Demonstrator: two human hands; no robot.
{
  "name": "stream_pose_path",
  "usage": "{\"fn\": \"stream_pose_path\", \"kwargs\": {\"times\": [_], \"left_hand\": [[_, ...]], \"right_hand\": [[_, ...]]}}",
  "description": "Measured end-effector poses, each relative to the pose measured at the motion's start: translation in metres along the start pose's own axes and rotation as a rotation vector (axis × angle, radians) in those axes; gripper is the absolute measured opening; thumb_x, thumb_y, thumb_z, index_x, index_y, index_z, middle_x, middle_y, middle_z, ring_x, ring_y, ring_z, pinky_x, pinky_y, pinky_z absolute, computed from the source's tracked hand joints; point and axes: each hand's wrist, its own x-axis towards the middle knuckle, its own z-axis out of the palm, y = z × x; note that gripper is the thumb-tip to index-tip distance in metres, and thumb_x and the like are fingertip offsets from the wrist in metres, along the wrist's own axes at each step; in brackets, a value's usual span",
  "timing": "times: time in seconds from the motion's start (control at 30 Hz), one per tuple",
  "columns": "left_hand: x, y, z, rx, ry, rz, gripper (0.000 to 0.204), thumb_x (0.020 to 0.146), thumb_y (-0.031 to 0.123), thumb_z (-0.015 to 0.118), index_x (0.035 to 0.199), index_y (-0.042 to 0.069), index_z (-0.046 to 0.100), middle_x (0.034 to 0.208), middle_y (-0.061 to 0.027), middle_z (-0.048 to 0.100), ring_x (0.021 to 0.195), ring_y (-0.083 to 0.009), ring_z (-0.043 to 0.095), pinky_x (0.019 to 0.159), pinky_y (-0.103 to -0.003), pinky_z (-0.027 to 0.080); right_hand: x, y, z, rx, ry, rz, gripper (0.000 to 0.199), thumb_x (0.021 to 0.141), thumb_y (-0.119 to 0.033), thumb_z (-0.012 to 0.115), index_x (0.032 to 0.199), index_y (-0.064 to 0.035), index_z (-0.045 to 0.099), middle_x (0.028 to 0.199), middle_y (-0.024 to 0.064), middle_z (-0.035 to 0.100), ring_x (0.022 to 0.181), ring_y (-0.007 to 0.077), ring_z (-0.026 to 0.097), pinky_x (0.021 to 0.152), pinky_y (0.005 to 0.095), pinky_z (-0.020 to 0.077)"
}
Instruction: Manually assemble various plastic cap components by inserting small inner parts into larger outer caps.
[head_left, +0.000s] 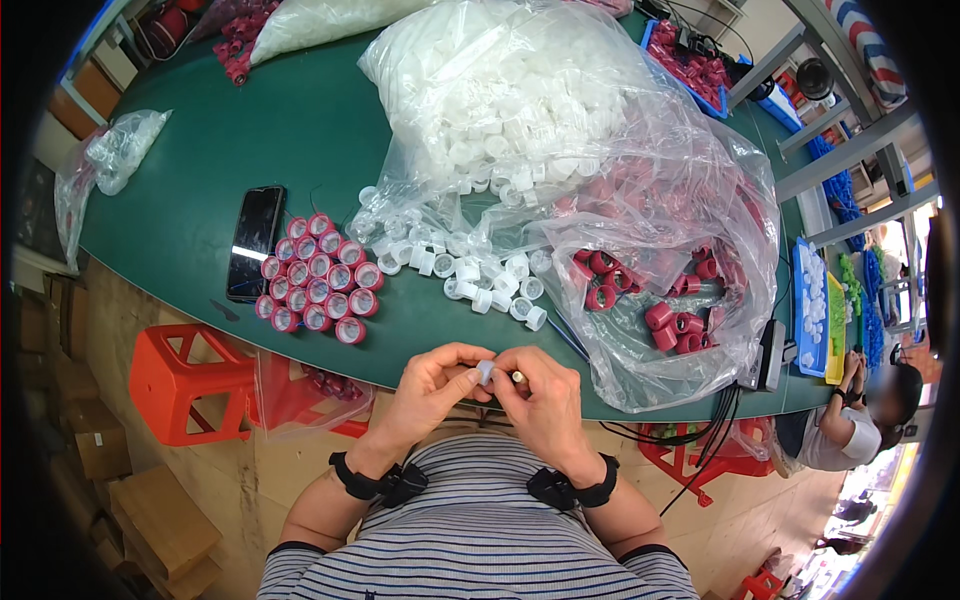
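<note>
Just off the near table edge, my left hand (430, 395) pinches a small translucent white plastic ring or cap (485, 371) between thumb and fingertips. My right hand (547, 400) meets it from the other side, its fingers closed around a thin tool or stick whose pale end (518, 377) shows; the rest is hidden. Loose white plastic caps (467, 268) lie on the table ahead of my hands, spilling from a large clear bag (510, 100). To their left, pink-red rings with clear centres (318, 290) stand grouped in tight rows.
A phone (256, 243) lies left of the rings on the green table (200, 150). An open clear bag of dark red rings (685, 325) is at right, near a power strip (769, 355) and cables. Red stools (185, 385) stand below. Another person (850, 430) sits far right by coloured trays.
</note>
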Motion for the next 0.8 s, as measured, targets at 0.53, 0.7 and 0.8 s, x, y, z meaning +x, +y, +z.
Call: {"fn": "stream_pose_path", "kwargs": {"times": [0.53,0.7,0.8], "left_hand": [[-0.001,-0.001,0.006,0.009,0.052,0.032,0.025,0.097,0.002,0.06,0.121,-0.004,0.06,0.109,-0.0101,0.067,0.094,-0.0147,0.067,0.08,-0.028,0.057],[0.001,0.002,0.007,0.026,0.055,0.007,0.023,0.096,0.002,0.062,0.119,-0.004,0.061,0.106,-0.0091,0.067,0.095,-0.0136,0.067,0.079,-0.027,0.057],[0.001,0.001,0.008,0.078,0.034,-0.012,0.024,0.095,0.0,0.062,0.119,-0.004,0.06,0.107,-0.0088,0.066,0.095,-0.0138,0.067,0.079,-0.027,0.057]], "right_hand": [[-0.003,-0.005,-0.013,-0.113,-0.003,-0.018,0.022,0.078,-0.001,0.074,0.098,-0.0062,0.067,0.103,0.0082,0.067,0.071,0.0222,0.069,0.059,0.0313,0.0555],[-0.008,0.009,-0.015,-0.1,-0.019,-0.063,0.022,0.078,-0.002,0.075,0.098,-0.0052,0.067,0.104,0.0081,0.067,0.068,0.0227,0.068,0.059,0.0318,0.0551],[-0.01,0.009,-0.011,-0.192,-0.013,-0.133,0.021,0.078,-0.003,0.076,0.098,-0.0051,0.068,0.105,0.0079,0.067,0.068,0.0223,0.069,0.059,0.0318,0.0551]]}}
